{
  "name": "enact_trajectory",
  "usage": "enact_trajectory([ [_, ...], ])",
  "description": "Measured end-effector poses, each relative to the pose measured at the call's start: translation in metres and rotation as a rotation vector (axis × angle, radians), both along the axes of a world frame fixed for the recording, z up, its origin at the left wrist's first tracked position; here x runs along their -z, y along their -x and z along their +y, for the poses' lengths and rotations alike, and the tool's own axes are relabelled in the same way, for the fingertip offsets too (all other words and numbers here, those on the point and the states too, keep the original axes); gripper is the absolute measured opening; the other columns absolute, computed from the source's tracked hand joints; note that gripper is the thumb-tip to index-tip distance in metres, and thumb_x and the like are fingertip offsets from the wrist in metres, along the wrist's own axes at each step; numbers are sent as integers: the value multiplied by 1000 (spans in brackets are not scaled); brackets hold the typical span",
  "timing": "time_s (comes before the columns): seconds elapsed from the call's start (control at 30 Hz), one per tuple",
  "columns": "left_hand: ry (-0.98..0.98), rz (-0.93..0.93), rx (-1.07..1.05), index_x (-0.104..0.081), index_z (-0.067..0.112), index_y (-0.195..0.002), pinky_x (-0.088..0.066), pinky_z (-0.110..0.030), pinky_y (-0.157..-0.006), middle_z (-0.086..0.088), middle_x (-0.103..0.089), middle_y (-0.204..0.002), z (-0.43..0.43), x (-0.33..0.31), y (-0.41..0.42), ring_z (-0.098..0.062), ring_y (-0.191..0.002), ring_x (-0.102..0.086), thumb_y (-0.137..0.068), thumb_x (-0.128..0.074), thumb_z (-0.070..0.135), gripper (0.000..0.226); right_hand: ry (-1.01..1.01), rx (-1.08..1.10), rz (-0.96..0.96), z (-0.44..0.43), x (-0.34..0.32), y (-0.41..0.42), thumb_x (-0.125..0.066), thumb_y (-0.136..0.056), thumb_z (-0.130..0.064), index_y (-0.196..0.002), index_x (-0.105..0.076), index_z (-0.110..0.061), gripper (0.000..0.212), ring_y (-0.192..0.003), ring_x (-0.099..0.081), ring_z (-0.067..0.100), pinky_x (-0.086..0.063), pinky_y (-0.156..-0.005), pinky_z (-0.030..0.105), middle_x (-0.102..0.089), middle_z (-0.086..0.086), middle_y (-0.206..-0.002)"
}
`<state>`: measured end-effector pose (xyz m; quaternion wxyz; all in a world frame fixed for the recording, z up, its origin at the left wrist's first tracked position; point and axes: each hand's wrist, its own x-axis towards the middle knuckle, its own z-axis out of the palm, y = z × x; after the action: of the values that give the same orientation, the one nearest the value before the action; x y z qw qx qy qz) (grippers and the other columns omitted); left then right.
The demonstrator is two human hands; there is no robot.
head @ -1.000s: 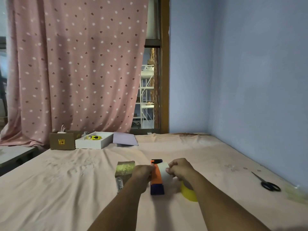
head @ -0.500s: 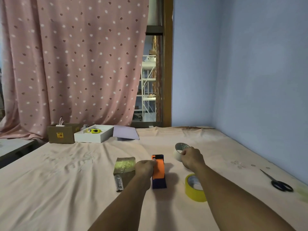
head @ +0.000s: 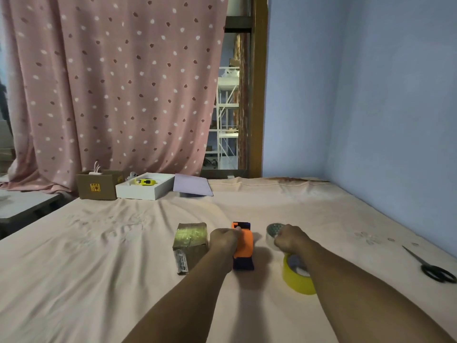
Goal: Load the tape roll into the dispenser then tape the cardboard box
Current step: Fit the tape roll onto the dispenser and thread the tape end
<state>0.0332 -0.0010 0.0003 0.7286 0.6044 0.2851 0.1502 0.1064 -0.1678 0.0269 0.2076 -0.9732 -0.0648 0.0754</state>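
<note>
An orange and dark blue tape dispenser [head: 243,246] stands on the peach cloth in the middle, and my left hand [head: 224,240] grips its left side. To its right, my right hand [head: 289,237] is closed on a clear tape roll [head: 272,232] resting on the cloth. A yellow tape roll [head: 296,276] lies just under my right forearm. A small cardboard box [head: 191,240], its top shiny with tape, sits to the left of my left hand.
Black scissors [head: 431,267] lie at the right near the blue wall. At the back left stand a brown carton [head: 99,185], a white tray [head: 144,186] with a yellow item, and a lilac sheet [head: 191,185]. The peach cloth [head: 99,256] covers the surface.
My right hand has carried the clear tape roll away from the dispenser to the right and set it down on the cloth. The left hand stays on the dispenser.
</note>
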Motion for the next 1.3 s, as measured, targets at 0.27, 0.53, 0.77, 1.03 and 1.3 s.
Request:
enact_trajectory([
  [0.27, -59, 28, 2, -74, -3, -115, -53, -39, -84, -10, -59, -82, -1, -1, 0, -33, -93, -59, -102, -74, 14, 22, 55, -43, -67, -25, -24, 21, -71, -74, -65, -132, -52, -10, 82, -113, -59, 29, -49, -84, 35, -60, 11, -129],
  [0.53, -64, 60, -15, -72, -3, -120, -59, -47, -96, -20, -64, -106, -7, -11, 10, -36, -98, -61, -100, -77, 17, 29, 303, -179, 203, -45, -32, 52, -90, -42, -66, -92, -71, -13, 75, -85, -74, 23, -60, -89, 38, -72, 0, -80],
  [0.77, -5, 42, 0, -69, -4, -123, -61, -46, -95, -18, -66, -102, -17, -7, 18, -36, -97, -62, -102, -75, 17, 31, 297, -216, 13, -57, -11, 65, -87, -69, -43, -69, -57, -17, 40, -85, -59, 27, -50, -78, 32, -60, 6, -95],
  [1.03, 54, 27, -36, -70, -5, -118, -54, -41, -82, -11, -60, -83, -9, 4, 25, -35, -93, -61, -103, -74, 17, 27, -417, -114, 62, -61, -19, 66, -86, -79, -24, -61, -62, -14, 31, -65, -57, 22, -49, -54, 26, -57, 6, -70],
  [1.3, 122, -19, -38, -63, 6, -76, -52, -36, -79, -18, -65, -97, -10, 12, 28, -32, -94, -58, -105, -70, 9, 29, -960, -98, 270, -34, -7, 72, -80, -87, -13, -92, -73, 1, 16, -79, -76, 22, -64, -70, 38, -78, 12, -87],
])
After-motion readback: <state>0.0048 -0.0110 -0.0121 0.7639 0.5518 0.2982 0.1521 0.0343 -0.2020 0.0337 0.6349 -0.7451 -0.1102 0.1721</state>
